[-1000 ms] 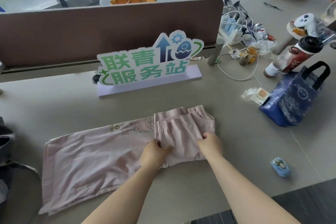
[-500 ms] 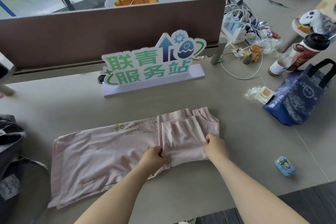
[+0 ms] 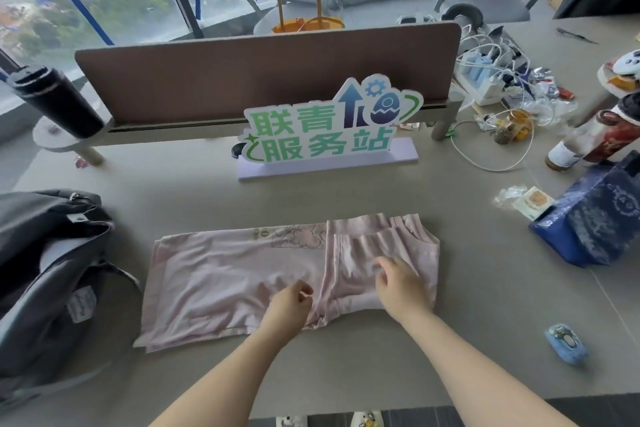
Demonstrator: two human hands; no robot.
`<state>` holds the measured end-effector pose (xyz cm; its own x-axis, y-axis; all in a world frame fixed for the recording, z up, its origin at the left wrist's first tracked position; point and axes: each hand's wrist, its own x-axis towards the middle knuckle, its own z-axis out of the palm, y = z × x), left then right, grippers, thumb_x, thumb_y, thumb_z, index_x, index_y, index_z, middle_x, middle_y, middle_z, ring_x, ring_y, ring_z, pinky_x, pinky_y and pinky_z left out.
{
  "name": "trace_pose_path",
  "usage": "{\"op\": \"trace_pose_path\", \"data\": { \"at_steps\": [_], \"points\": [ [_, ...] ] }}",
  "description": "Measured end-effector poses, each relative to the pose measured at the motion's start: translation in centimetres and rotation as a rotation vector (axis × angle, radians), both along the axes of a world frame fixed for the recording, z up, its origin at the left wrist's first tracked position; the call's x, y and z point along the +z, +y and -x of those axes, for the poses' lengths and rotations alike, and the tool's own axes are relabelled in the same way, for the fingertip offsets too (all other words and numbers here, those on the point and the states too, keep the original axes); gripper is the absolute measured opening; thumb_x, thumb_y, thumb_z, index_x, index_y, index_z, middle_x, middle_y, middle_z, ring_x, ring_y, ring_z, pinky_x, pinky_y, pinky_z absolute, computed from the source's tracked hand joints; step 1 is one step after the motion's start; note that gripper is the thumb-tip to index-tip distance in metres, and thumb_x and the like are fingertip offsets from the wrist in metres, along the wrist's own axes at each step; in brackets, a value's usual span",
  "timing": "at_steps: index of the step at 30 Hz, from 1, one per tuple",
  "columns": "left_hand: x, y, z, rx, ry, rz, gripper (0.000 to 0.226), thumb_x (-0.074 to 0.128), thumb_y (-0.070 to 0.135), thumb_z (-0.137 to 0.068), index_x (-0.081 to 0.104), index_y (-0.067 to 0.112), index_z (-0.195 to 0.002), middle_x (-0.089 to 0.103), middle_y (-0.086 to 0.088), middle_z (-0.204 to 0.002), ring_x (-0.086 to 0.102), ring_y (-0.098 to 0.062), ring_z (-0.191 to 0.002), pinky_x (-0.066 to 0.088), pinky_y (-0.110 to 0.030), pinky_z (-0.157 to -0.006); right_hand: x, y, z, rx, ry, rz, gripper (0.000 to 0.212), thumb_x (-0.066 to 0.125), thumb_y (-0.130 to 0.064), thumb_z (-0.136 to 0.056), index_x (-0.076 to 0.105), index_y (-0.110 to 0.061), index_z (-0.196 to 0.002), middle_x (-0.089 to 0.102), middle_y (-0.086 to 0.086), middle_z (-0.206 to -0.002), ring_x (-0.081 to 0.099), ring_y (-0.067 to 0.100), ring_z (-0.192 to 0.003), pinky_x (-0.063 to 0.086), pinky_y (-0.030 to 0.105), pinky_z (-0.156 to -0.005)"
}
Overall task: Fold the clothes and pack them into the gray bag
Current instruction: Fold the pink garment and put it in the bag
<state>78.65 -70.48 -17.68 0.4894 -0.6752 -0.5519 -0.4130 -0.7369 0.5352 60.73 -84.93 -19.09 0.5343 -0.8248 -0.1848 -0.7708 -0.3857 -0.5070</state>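
The gray fabric bag is cut off at the left edge. The pale pink cotton garment lies lengthwise left-to-right on the tabletop, right end folded over. The left hand has a loosely curled, empty grip; the right hand, blurred, spreads wide over the fold.

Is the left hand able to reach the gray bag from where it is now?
Probably yes. The gray bag lies open at the left of the table, beside the pink garment. Only flat cloth lies between it and the left hand.
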Motion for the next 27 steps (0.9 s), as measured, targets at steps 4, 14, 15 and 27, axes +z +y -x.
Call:
{"op": "trace_pose_path", "data": {
  "at_steps": [4,14,15,27],
  "points": [
    [0.3,3.3,-3.6,-0.079,-0.094,-0.079,0.038,0.040,0.011,-0.091,0.064,0.024,-0.118,0.063,0.000,-0.122,0.061,-0.021,-0.107,0.049,-0.027,-0.081,0.0,2.3,-2.9,0.259,0.338,-0.100,0.044,0.039,-0.034,-0.100,0.041,-0.030,-0.143,0.033,-0.008,-0.152,0.036,0.024,-0.133,0.037,0.037,-0.105],
    [0.2,10.3,-20.9,-0.366,-0.378,-0.161,0.061,0.039,0.013,-0.092,0.033,0.039,-0.147,0.021,0.009,-0.159,0.043,-0.024,-0.133,0.045,-0.036,-0.099,1.4,12.4,-15.1,0.202,0.129,-0.072,0.031,0.040,-0.021,-0.098,0.060,-0.020,-0.122,0.052,-0.003,-0.132,0.049,0.020,-0.120,0.042,0.030,-0.094],
    [0.0,10.6,-22.2,-0.449,-0.417,-0.179,0.060,0.039,0.016,-0.092,0.034,0.043,-0.145,0.023,0.011,-0.158,0.038,-0.025,-0.136,0.042,-0.036,-0.103,1.3,14.3,-16.6,0.213,0.109,-0.092,0.033,0.040,-0.020,-0.098,0.060,-0.020,-0.124,0.051,-0.003,-0.132,0.050,0.020,-0.119,0.041,0.030,-0.094],
    [0.3,10.7,-31.2,-0.684,-0.700,-0.189,0.041,0.042,0.022,-0.090,0.052,0.029,-0.129,0.050,-0.002,-0.123,0.048,-0.026,-0.116,0.038,-0.035,-0.091,1.1,26.9,-23.8,0.134,0.438,-0.117,0.032,0.039,-0.034,-0.096,0.064,-0.017,-0.108,0.061,0.011,-0.118,0.061,0.035,-0.104,0.046,0.036,-0.080]
  ]
}}
